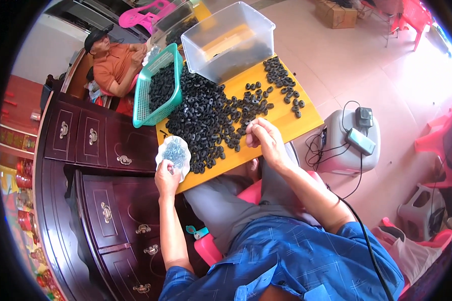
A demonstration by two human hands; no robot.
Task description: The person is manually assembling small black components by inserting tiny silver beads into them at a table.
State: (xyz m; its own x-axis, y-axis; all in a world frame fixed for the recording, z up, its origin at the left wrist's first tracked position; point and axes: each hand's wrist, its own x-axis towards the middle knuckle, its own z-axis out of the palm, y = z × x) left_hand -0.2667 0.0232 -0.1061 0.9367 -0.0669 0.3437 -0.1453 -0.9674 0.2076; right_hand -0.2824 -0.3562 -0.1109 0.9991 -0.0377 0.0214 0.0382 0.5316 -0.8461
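My left hand point(167, 176) is at the near rim of a white scalloped dish point(186, 166), which holds a heap of thin, shiny metal pieces point(174, 150). Its fingers are drawn together over the dish, and whatever they pinch is too small to make out. My right hand point(267, 142) hovers by the table's near edge with thumb and fingertips pressed together. Anything between those fingertips is hidden. Beyond both hands spreads a large pile of small black ring-shaped parts point(201, 108), with a looser group point(284, 83) toward the right.
A green plastic basket point(139, 103) of black parts stands left on the yellow table point(306, 116). Behind the pile is a clear plastic bin point(206, 62). Another person point(113, 65) sits far left. Dark wooden drawers point(103, 135) flank the left; a grey case with cables point(344, 150) stands right.
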